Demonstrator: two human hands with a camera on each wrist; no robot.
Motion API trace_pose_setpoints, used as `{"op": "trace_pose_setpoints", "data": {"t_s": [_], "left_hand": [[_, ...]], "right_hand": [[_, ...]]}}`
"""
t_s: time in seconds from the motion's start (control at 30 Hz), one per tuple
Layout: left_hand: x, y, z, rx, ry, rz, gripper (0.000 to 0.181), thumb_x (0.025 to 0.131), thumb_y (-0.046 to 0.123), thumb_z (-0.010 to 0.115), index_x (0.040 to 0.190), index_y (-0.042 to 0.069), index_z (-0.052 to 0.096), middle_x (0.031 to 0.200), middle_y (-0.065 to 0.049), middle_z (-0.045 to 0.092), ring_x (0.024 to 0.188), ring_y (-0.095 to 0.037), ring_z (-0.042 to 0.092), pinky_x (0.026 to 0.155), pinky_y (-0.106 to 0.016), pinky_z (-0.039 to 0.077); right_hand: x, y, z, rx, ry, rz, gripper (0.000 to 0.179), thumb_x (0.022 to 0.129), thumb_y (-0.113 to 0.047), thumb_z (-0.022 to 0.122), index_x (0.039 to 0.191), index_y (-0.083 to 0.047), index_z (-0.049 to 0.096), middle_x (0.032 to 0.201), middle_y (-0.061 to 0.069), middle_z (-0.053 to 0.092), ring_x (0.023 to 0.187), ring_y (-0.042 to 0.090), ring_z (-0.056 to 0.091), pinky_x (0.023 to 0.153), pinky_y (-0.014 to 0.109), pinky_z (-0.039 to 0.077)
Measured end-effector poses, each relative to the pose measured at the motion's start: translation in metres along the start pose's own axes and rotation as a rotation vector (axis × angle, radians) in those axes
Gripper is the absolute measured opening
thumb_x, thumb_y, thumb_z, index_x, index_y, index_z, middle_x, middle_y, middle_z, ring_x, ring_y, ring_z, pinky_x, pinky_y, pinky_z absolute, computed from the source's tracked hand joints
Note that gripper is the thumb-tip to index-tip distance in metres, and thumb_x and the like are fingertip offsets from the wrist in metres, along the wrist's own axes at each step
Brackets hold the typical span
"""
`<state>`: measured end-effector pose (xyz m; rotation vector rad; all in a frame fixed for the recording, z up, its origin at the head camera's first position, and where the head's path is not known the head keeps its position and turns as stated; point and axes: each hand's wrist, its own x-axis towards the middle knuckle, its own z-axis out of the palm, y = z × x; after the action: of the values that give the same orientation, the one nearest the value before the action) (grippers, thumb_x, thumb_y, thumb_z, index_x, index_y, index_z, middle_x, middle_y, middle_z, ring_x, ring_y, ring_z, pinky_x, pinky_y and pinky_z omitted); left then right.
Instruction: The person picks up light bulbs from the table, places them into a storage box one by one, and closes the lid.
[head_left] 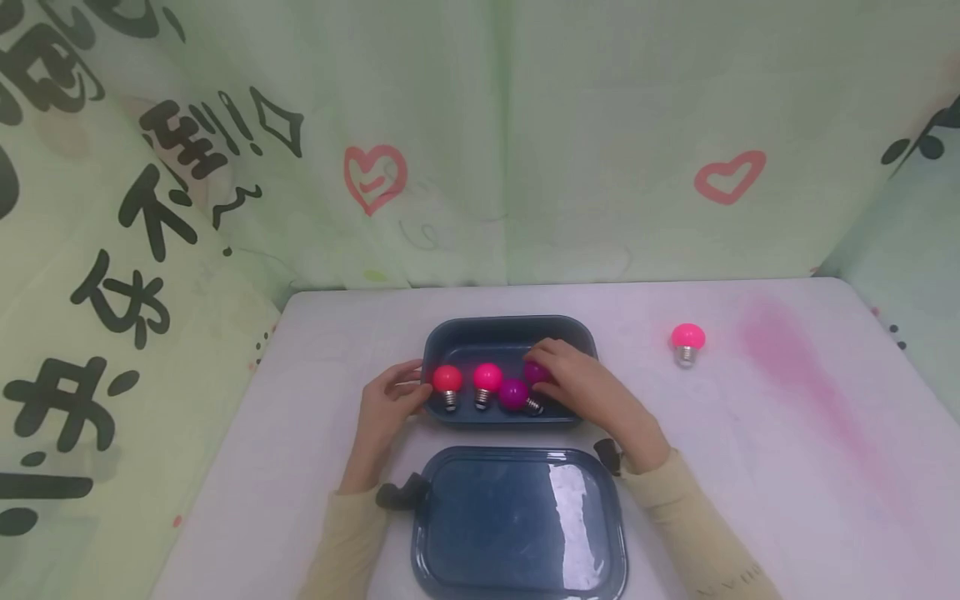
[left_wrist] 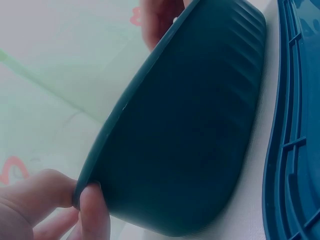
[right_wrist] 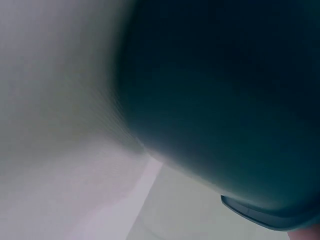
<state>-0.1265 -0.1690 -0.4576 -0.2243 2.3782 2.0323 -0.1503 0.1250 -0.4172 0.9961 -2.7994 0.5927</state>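
A dark blue plastic box stands on the table, with a red bulb, a pink bulb and a purple bulb lying in it. My left hand pinches the box's left rim between thumb and fingers; the left wrist view shows those fingers on the rim. Over the right part of the box, my right hand holds a second purple bulb, thumb and fingers curled about it. That bulb's base is hidden by the hand. The right wrist view mostly shows the box's outer wall.
In front of the box lies its dark blue lid, close to both wrists. Another pink bulb rests on the white table at the right. A pale green curtain with drawn hearts hangs behind the table.
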Motion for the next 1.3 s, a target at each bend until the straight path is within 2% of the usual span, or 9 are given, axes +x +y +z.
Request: {"op": "trace_pose_setpoints", "data": {"t_s": [0.4, 0.63, 0.87, 0.9, 1.1, 1.13, 1.3], "left_hand": [[-0.005, -0.001, -0.001, -0.006, 0.004, -0.027, 0.043, 0.086, 0.007, 0.075, 0.128, 0.009, 0.065, 0.119, -0.018, 0.066, 0.095, -0.02, 0.067, 0.07, -0.025, 0.059], [-0.005, 0.001, -0.001, -0.015, -0.006, -0.02, 0.042, 0.087, 0.007, 0.074, 0.128, 0.01, 0.065, 0.119, -0.017, 0.066, 0.095, -0.021, 0.067, 0.07, -0.026, 0.059], [-0.004, 0.002, -0.001, -0.002, -0.011, -0.028, 0.042, 0.087, 0.009, 0.074, 0.128, 0.01, 0.065, 0.12, -0.017, 0.066, 0.096, -0.02, 0.066, 0.071, -0.024, 0.058], [-0.006, 0.007, -0.001, 0.002, -0.012, -0.033, 0.042, 0.088, 0.009, 0.074, 0.129, 0.009, 0.064, 0.121, -0.017, 0.065, 0.096, -0.02, 0.066, 0.071, -0.024, 0.058], [-0.005, 0.007, -0.001, 0.0, -0.011, -0.035, 0.043, 0.087, 0.007, 0.074, 0.129, 0.01, 0.064, 0.12, -0.017, 0.065, 0.095, -0.021, 0.067, 0.071, -0.026, 0.059], [-0.003, 0.003, -0.001, -0.005, -0.01, -0.032, 0.043, 0.087, 0.008, 0.075, 0.129, 0.011, 0.065, 0.119, -0.016, 0.066, 0.095, -0.02, 0.067, 0.071, -0.026, 0.059], [-0.005, 0.004, -0.002, -0.006, -0.014, -0.035, 0.044, 0.087, 0.008, 0.074, 0.129, 0.011, 0.064, 0.12, -0.016, 0.065, 0.096, -0.022, 0.066, 0.072, -0.026, 0.06]], "right_hand": [[0.003, 0.002, 0.011, -0.049, 0.021, -0.033, 0.042, 0.079, -0.009, 0.083, 0.116, 0.0, 0.067, 0.111, 0.014, 0.065, 0.107, 0.028, 0.06, 0.096, 0.04, 0.054], [0.003, 0.003, 0.01, -0.052, 0.021, -0.014, 0.045, 0.079, -0.013, 0.083, 0.119, -0.001, 0.066, 0.114, 0.014, 0.064, 0.11, 0.028, 0.058, 0.097, 0.04, 0.054], [0.001, 0.004, 0.002, -0.031, 0.027, -0.013, 0.043, 0.081, -0.016, 0.082, 0.118, -0.002, 0.067, 0.115, 0.013, 0.063, 0.111, 0.027, 0.058, 0.098, 0.041, 0.053], [0.001, 0.005, 0.0, -0.033, 0.026, -0.009, 0.043, 0.081, -0.016, 0.082, 0.118, -0.002, 0.067, 0.116, 0.013, 0.063, 0.111, 0.027, 0.058, 0.098, 0.041, 0.053], [-0.006, 0.013, -0.013, -0.04, 0.059, -0.005, 0.042, 0.08, -0.011, 0.082, 0.117, 0.0, 0.066, 0.116, 0.014, 0.061, 0.108, 0.028, 0.059, 0.092, 0.04, 0.056], [-0.007, 0.015, -0.016, -0.037, 0.064, 0.001, 0.042, 0.08, -0.011, 0.082, 0.118, 0.0, 0.066, 0.116, 0.014, 0.061, 0.108, 0.028, 0.059, 0.091, 0.041, 0.056], [-0.015, 0.02, -0.028, -0.017, 0.043, 0.085, 0.045, 0.081, -0.011, 0.081, 0.121, -0.001, 0.065, 0.12, 0.015, 0.061, 0.113, 0.03, 0.057, 0.092, 0.043, 0.056]]}}
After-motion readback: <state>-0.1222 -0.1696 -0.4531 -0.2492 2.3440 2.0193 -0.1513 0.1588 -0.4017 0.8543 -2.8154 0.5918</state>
